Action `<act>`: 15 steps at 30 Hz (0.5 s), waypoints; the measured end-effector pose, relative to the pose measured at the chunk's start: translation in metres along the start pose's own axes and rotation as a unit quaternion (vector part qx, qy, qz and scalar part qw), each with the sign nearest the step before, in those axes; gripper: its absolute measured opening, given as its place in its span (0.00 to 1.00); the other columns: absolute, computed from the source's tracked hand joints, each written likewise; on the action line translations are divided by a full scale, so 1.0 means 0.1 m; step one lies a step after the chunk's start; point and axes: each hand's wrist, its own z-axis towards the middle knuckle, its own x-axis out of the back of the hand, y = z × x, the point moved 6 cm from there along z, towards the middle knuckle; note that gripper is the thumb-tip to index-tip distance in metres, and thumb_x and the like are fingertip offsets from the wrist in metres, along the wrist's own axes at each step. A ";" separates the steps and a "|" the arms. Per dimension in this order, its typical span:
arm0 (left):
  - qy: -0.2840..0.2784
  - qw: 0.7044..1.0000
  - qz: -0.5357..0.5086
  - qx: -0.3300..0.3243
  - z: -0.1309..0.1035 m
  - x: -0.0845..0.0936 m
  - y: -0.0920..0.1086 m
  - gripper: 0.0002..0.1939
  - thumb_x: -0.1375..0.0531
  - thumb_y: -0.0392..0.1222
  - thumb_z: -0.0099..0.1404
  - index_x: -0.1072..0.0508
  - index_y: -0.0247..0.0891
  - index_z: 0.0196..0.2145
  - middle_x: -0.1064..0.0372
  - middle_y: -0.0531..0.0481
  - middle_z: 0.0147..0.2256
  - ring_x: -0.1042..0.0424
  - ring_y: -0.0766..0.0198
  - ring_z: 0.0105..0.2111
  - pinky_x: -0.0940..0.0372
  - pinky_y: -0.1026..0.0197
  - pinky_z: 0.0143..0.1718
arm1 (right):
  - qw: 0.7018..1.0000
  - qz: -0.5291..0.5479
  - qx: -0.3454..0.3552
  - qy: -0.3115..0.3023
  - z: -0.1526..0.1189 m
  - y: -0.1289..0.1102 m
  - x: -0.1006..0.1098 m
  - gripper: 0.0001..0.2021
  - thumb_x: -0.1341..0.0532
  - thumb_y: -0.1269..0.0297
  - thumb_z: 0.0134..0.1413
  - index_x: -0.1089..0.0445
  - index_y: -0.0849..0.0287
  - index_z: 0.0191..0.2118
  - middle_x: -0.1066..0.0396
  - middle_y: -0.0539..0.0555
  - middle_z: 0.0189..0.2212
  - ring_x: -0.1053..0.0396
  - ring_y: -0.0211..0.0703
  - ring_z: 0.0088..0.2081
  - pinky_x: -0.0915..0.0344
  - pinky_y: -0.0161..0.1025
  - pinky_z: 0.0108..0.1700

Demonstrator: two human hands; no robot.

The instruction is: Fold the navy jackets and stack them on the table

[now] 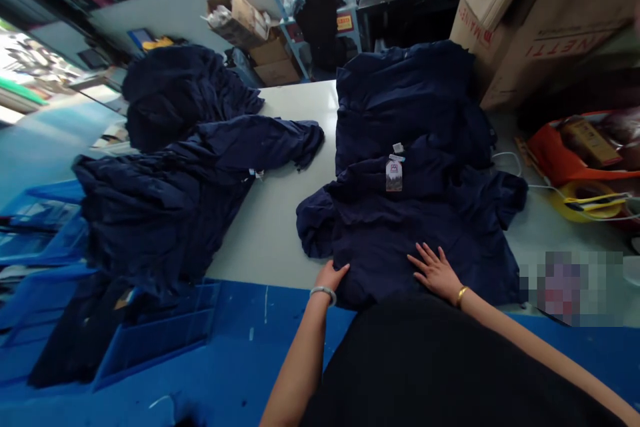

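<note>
A short-sleeved navy garment (395, 233) lies spread on the white table in front of me. A printed hang tag (394, 175) rests near its neck. My left hand (331, 278) is at the garment's near left edge, thumb on top and the other fingers mostly hidden, pinching the cloth. Flat on the lower part of the same garment is my right hand (436, 271), with its fingers spread. Beyond it, a folded navy stack (405, 100) touches the garment's far side.
More navy garments (165, 207) are heaped on the left, partly hanging over blue crates (155, 340). Cardboard boxes (540, 33) stand at the back right. An orange container (565, 153) and a yellow tape roll (575, 203) sit on the right of the table (280, 213).
</note>
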 end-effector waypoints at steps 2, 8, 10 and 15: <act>-0.031 0.999 0.028 0.006 -0.02 0.02 -0.08 0.24 0.35 0.60 0.63 0.21 0.35 0.44 0.20 0.31 0.47 0.22 0.39 0.52 0.31 0.46 0.55 | 1.000 0.000 -0.007 -0.005 -0.03 -0.05 -0.08 0.28 0.45 0.50 0.69 0.42 0.39 0.72 0.57 0.53 0.77 0.58 0.54 0.76 0.66 0.65 0.74; 0.078 0.990 -0.114 -0.026 0.25 0.35 0.01 0.30 0.37 0.65 0.64 0.22 0.36 0.49 0.22 0.32 0.50 0.26 0.40 0.57 0.34 0.43 0.61 | 0.999 -0.012 -0.032 0.000 -0.05 -0.02 -0.09 0.26 0.45 0.53 0.69 0.39 0.39 0.71 0.54 0.52 0.76 0.55 0.52 0.76 0.66 0.64 0.74; 0.091 0.966 -0.240 -0.033 0.52 0.38 0.18 0.29 0.40 0.63 0.68 0.23 0.35 0.53 0.22 0.33 0.50 0.24 0.46 0.54 0.31 0.45 0.58 | 0.999 -0.015 -0.050 0.002 -0.03 -0.04 -0.08 0.25 0.46 0.54 0.70 0.37 0.39 0.69 0.52 0.52 0.76 0.55 0.53 0.75 0.66 0.67 0.73; 0.076 0.936 -0.341 -0.051 1.12 0.47 0.44 0.33 0.60 0.60 0.77 0.29 0.39 0.61 0.24 0.34 0.52 0.23 0.54 0.53 0.26 0.47 0.54 | 0.996 -0.013 -0.084 0.020 0.02 -0.15 -0.07 0.23 0.48 0.56 0.70 0.32 0.41 0.66 0.47 0.54 0.74 0.51 0.55 0.74 0.65 0.71 0.72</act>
